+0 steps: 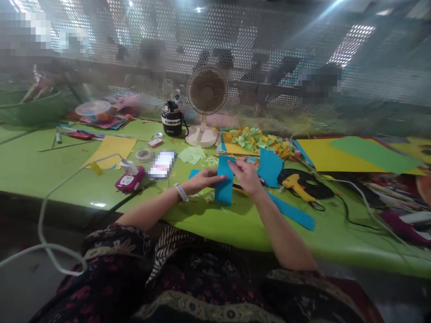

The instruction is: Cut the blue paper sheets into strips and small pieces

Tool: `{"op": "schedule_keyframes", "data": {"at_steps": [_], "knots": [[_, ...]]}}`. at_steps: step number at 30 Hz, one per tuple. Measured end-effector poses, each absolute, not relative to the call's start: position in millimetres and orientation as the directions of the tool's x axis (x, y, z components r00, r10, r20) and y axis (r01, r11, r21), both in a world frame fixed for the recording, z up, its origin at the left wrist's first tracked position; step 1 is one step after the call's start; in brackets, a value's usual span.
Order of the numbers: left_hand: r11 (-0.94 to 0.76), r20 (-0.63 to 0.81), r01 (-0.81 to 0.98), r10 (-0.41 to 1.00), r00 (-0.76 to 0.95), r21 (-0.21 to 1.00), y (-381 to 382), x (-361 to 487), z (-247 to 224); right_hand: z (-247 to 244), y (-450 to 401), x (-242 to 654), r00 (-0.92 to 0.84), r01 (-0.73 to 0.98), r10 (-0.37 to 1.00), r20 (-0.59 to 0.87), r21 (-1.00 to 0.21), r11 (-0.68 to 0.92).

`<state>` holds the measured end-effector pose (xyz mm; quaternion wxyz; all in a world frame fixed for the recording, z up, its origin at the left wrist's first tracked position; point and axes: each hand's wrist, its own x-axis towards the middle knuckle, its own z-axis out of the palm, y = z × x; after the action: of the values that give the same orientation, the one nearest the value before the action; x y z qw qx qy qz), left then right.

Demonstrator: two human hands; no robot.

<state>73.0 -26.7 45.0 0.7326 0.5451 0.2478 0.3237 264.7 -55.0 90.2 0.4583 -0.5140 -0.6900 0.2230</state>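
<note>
Blue card strip (224,193) between our hands
On the green bench (242,233), our right hand (247,177) pinches its top edge; our left hand (204,179) rests straight-fingered against its side.

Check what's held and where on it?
A blue card strip, at its upper end by the right hand; the left hand touches its left edge about midway, though whether that hand grips it cannot be told.

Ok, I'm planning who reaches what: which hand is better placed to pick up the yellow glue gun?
Probably the right hand: it is closer to the yellow glue gun, on the same side of the blue paper strip. The left hand is on the strip's far side.
</note>
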Motion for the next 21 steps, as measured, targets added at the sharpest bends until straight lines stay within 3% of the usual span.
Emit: {"op": "schedule_keyframes", "data": {"at_steps": [3, 5, 8, 10, 15, 21], "knots": [[0.296, -0.098, -0.247, 0.799, 0.593, 0.923, -21, 73, 42, 82, -54, 271, -0.088, 0.572, 0.861, 0.502, -0.682, 0.456], [0.331, -0.111, -0.318, 0.828, 0.550, 0.888, -16, 70, 44, 80, -54, 283, -0.195, 0.635, 0.795, 0.574, -0.544, 0.548], [0.353, -0.097, -0.387, 0.832, 0.546, 0.852, -13, 64, 48, 78, -55, 294, -0.404, 0.665, 0.726, 0.557, -0.365, 0.651], [0.364, -0.091, -0.392, 0.820, 0.565, 0.845, -13, 63, 48, 77, -56, 292, -0.500, 0.634, 0.697, 0.514, -0.331, 0.699], [0.337, -0.076, -0.436, 0.854, 0.515, 0.835, -14, 65, 44, 69, -60, 272, -0.541, 0.529, 0.679, 0.496, -0.426, 0.734], [0.255, -0.028, -0.496, 0.907, 0.420, 0.830, -14, 71, 38, 57, -67, 252, -0.122, 0.590, 0.812, 0.571, -0.616, 0.522]]}}
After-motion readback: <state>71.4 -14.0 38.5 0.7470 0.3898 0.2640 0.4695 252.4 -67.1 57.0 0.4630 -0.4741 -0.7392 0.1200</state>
